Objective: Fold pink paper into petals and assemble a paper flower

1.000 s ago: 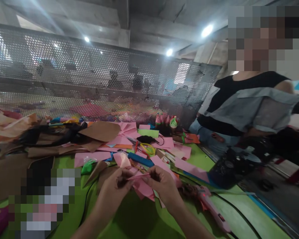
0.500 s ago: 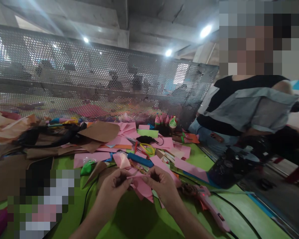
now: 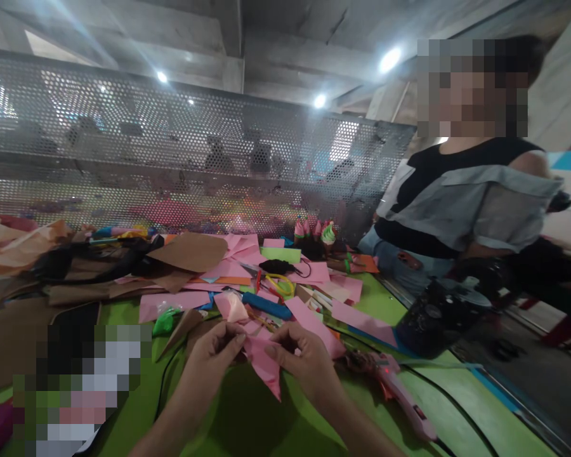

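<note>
My left hand [image 3: 214, 355] pinches one edge of a piece of pink paper [image 3: 265, 365] between thumb and fingertips. My right hand [image 3: 307, 358] pinches the same paper on its other side, the thumb lying flat on its face. The paper hangs between my hands with a pointed corner downward, above the green table [image 3: 247, 425]. Just beyond my fingers lie a pale pink crumpled scrap [image 3: 236, 308] and a blue cylinder-shaped thing [image 3: 266, 306]. A pink hot glue gun [image 3: 406, 397] with a red light rests to the right of my right hand.
Brown and pink sheets [image 3: 190, 257], scissors [image 3: 278, 285] and small cone-shaped crafts [image 3: 330, 233] crowd the back, before a perforated metal screen [image 3: 171, 146]. A dark container [image 3: 433, 317] stands right, near a person [image 3: 457, 197]. Black cords [image 3: 461, 406] cross the table.
The pink paper has turned from nearly edge-on to showing its broad face, its point hanging lower. Both hands keep their pinch. The person at right has shifted slightly.
</note>
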`<state>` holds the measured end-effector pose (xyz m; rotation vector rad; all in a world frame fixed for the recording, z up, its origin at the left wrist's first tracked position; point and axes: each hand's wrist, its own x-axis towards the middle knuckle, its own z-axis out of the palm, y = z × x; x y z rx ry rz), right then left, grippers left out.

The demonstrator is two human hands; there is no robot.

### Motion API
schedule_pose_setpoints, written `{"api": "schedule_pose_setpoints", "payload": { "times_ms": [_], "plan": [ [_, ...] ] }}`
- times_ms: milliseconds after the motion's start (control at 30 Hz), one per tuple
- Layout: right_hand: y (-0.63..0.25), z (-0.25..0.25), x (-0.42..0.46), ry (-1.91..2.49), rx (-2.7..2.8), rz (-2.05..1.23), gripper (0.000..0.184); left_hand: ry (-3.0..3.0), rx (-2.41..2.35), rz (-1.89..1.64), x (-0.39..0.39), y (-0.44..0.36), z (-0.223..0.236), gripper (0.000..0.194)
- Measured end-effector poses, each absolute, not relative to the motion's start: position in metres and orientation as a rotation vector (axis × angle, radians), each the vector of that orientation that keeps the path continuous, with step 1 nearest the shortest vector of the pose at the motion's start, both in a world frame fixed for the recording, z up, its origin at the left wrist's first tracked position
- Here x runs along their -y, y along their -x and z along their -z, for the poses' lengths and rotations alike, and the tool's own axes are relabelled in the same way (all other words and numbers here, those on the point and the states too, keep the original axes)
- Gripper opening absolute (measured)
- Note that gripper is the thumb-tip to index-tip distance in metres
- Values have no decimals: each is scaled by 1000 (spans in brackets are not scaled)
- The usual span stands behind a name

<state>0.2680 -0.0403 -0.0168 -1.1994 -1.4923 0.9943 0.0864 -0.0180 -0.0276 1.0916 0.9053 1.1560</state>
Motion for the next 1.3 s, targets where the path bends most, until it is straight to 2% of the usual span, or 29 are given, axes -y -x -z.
{"api": "schedule_pose_setpoints", "payload": {
  "times_ms": [167,267,800,1067,1300],
  "plan": [
    [-268,21,38,1234,1433,-976,31,-1080,-840,-1140,22,-89,27,39],
    [-269,22,37,1245,1424,-978,32,-1135,-793,-1110,23,-90,29,32],
    [-267,23,38,1237,1433,-992,35,-1114,-861,-1169,26,-90,23,33],
    [-266,22,40,1228,1457,-973,35,-1007,-873,-1161,29,-89,25,26],
    [-264,20,39,1248,1441,-925,32,-1099,-768,-1076,26,-96,29,35]
  ]
}}
